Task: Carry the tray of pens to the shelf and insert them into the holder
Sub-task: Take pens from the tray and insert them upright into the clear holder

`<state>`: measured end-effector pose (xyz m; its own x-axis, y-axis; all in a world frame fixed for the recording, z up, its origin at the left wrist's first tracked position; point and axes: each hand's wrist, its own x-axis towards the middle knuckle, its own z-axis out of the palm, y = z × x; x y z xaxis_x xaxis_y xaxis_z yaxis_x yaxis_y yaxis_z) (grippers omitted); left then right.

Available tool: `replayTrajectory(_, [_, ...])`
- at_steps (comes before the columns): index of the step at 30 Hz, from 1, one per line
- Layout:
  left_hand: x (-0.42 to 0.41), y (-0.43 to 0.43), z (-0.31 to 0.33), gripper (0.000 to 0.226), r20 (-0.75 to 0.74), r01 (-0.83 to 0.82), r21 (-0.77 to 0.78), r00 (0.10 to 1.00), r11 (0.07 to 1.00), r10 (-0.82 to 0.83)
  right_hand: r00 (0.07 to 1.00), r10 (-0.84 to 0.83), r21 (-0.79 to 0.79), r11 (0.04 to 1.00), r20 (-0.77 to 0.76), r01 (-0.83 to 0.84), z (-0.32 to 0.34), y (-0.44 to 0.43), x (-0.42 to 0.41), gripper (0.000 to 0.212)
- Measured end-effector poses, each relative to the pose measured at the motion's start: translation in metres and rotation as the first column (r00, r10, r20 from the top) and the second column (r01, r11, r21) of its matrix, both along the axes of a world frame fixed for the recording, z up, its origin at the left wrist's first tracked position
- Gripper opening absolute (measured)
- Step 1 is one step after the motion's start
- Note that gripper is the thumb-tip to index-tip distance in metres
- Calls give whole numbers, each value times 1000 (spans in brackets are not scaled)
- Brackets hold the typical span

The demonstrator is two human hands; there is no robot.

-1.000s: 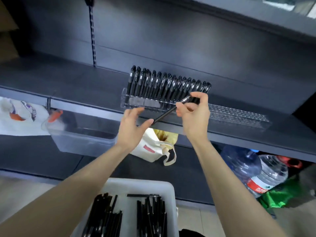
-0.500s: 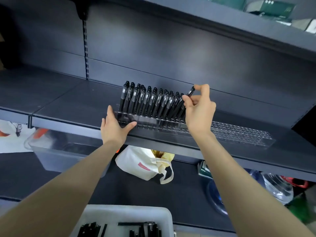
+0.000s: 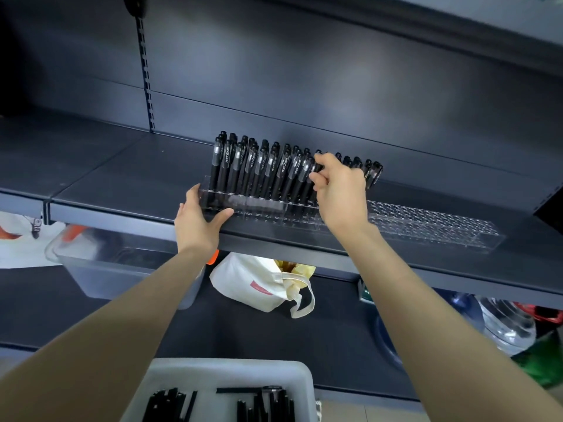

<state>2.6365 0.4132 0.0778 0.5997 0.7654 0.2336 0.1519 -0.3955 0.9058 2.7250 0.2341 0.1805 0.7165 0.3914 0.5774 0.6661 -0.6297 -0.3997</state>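
Observation:
A long clear acrylic pen holder [image 3: 426,222] lies on the dark shelf [image 3: 128,178]. Its left half is filled with several upright black pens [image 3: 259,169]; its right half shows bare holes. My left hand [image 3: 198,220] grips the holder's left end, thumb along its front. My right hand [image 3: 341,187] pinches a black pen [image 3: 316,166] among the standing ones, near the middle of the holder. Below, a white tray [image 3: 231,373] holds several loose black pens [image 3: 265,406] in two piles.
Under the shelf sit a clear plastic bin [image 3: 100,269], a white tote bag [image 3: 259,284] and large water bottles [image 3: 502,327] at the right. Another shelf overhangs at the top right. A dark upright rail [image 3: 146,71] runs up the back panel.
My right hand has lowered the pen from a tilted position above the row down into the holder. My left hand shifted from the front edge to the holder's left end.

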Motion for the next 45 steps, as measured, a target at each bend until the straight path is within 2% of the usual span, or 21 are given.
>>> replayTrajectory(7, [-2, 0, 0, 73, -17, 17, 9, 1000, 1000, -17, 999, -31, 30, 999, -43, 33, 1, -2, -5, 37])
replayTrajectory(12, [-13, 1, 3, 85, -49, 95, 9, 994, 995, -95, 995, -60, 79, 995, -81, 66, -1, -10, -22, 36])
replayTrajectory(15, [-38, -3, -5, 79, -106, 131, 138, 987, 982, -117, 995, -53, 97, 993, -89, 62, -12, -15, -43, 32])
replayTrajectory(18, [-80, -16, -30, 67, -164, 148, 295, 981, 944, -103, 984, -33, 122, 991, -177, 55, -42, -16, -71, 32])
replayTrajectory(23, [-164, -32, -94, 54, -373, 235, 289, 920, 928, -117, 925, 0, 80, 996, -381, 33, -127, -18, -130, 27])
replayTrajectory(28, [-239, -52, -153, 58, -554, 234, 159, 825, 959, -110, 775, -24, -39, 999, -631, -1, -220, -19, -198, 27])
replayTrajectory(30, [-263, -60, -173, 63, -583, 206, 101, 805, 973, -110, 703, -36, -80, 996, -710, -30, -254, -21, -224, 27])
replayTrajectory(35, [-298, -72, -217, 71, -607, 152, -19, 784, 988, -132, 442, -88, -146, 985, -893, -97, -308, -24, -271, 30])
replayTrajectory(37, [-300, -76, -221, 72, -591, 130, -47, 796, 990, -133, 347, -119, -163, 981, -930, -101, -318, -22, -281, 35])
replayTrajectory(42, [-297, -78, -223, 68, -594, 103, -33, 798, 994, -103, 283, -240, -286, 949, -929, -133, -342, -3, -288, 42])
replayTrajectory(45, [-296, -82, -222, 66, -590, 113, -6, 802, 994, -95, 203, -262, -280, 958, -943, -66, -346, 4, -291, 35])
